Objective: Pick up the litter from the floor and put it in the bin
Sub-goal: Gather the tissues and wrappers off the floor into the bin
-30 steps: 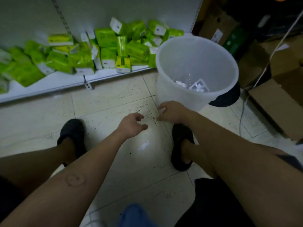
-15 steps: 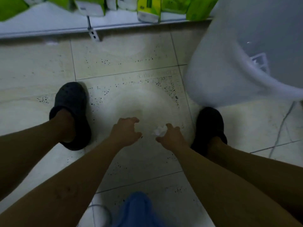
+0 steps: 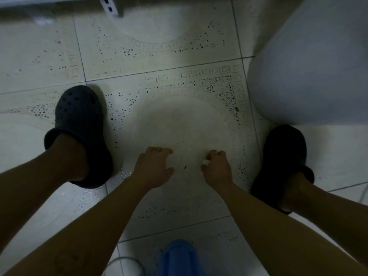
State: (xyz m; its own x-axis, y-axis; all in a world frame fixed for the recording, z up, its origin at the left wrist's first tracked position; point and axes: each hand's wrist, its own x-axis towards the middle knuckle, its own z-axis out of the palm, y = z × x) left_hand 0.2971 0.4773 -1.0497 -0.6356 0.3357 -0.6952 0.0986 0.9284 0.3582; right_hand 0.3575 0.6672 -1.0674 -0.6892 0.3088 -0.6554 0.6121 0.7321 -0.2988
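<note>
Litter (image 3: 205,161) pinched low, left of the bin (image 3: 310,76).
I see a small crumpled white scrap. Open floor (image 3: 179,120) runs from the left clog (image 3: 79,132) to the right clog (image 3: 282,162), just beside the bin's wall. Farthest from the bin, the left hand (image 3: 153,168) hangs loosely curled, holding nothing; nearer it, the right hand (image 3: 217,168) nips the litter between thumb and fingertips.

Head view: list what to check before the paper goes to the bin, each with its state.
1. Grip: small white crumpled paper scrap pinched by right hand: ok.
2. Spare: left hand holds nothing: ok.
3. Target: white plastic bin stands near, beside the right black clog: ok.
4. Bin opening visible: not ok, only its wall shows.
5. Other litter on the pale tiled floor: cannot tell; dark specks only.
</note>
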